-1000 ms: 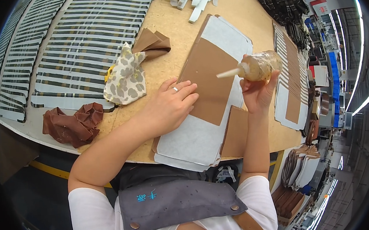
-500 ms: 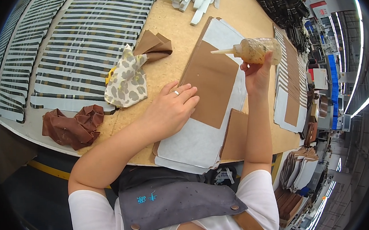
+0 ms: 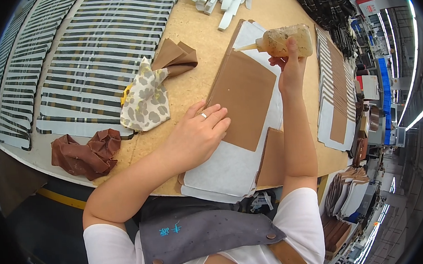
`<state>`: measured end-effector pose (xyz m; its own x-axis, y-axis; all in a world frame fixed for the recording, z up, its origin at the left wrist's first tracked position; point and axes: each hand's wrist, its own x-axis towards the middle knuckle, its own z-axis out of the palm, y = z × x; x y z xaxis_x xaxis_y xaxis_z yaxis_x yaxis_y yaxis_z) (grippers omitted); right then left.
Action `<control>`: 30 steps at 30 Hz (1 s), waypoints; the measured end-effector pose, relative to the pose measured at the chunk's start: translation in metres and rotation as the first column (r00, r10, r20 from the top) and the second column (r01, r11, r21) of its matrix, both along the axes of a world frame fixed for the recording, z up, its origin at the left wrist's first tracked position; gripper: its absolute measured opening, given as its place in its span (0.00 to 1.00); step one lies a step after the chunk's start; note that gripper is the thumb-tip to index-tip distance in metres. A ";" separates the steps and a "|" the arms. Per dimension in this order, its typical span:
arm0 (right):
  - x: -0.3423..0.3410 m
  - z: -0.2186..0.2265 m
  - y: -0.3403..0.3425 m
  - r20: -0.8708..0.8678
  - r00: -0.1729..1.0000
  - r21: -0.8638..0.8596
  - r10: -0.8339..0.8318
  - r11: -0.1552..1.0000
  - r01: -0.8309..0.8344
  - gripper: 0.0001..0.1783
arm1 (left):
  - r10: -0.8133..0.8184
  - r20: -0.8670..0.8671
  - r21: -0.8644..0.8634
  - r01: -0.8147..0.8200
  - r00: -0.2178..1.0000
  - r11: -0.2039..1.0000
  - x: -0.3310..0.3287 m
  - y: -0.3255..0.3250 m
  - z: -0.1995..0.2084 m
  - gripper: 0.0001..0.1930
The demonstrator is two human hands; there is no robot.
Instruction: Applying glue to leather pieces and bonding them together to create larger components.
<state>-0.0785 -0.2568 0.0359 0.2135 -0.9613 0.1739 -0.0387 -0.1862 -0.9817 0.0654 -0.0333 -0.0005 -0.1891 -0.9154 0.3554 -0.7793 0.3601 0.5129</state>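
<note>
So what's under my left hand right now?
Your left hand lies partly over the brown panel, with the white sheet showing beside it. Whatever is directly beneath the hand is covered, so I can't tell.

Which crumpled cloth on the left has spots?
The pale cloth with grey spots, between the reddish cloth and the brown cloth, which have no pattern.

The left hand (image 3: pixel 202 130) hides part of the stack's (image 3: pixel 248 100) left edge. The bottle (image 3: pixel 288 37) partly hides the right hand's (image 3: pixel 291 67) fingers; whether its nozzle touches the stack is unclear. The spotted cloth (image 3: pixel 146 99) mostly covers something yellow (image 3: pixel 126 92). The top edge crops the white strips (image 3: pixel 230 2) and striped sheets (image 3: pixel 102 49).
</note>
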 end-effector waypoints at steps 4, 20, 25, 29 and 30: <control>0.001 0.000 -0.001 0.014 1.000 0.000 -0.015 1.000 0.015 0.31 | -0.004 0.004 0.002 0.004 1.000 1.000 0.000 0.000 -0.001 0.14; -0.018 0.001 -0.016 0.312 0.950 0.260 0.019 0.960 -0.105 0.31 | -0.022 -0.019 0.011 0.022 1.000 1.000 -0.003 0.000 0.000 0.14; 0.001 0.000 -0.006 0.049 0.999 0.050 -0.001 0.999 -0.001 0.30 | -0.022 -0.015 0.025 0.022 1.000 0.999 -0.001 0.001 0.001 0.14; 0.007 -0.001 -0.003 0.001 0.999 -0.063 0.033 0.998 -0.033 0.31 | -0.025 -0.035 0.001 0.025 0.999 1.000 -0.001 0.000 0.002 0.13; 0.008 -0.001 -0.003 -0.007 0.999 -0.082 0.040 0.996 -0.040 0.31 | -0.026 -0.035 0.002 0.026 0.999 1.000 -0.001 0.001 0.002 0.13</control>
<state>-0.0707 -0.2600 0.0344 0.2524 -0.9345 0.2509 -0.0346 -0.2679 -0.9628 0.0643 -0.0328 0.0020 -0.2002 -0.9111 0.3602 -0.7514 0.3787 0.5404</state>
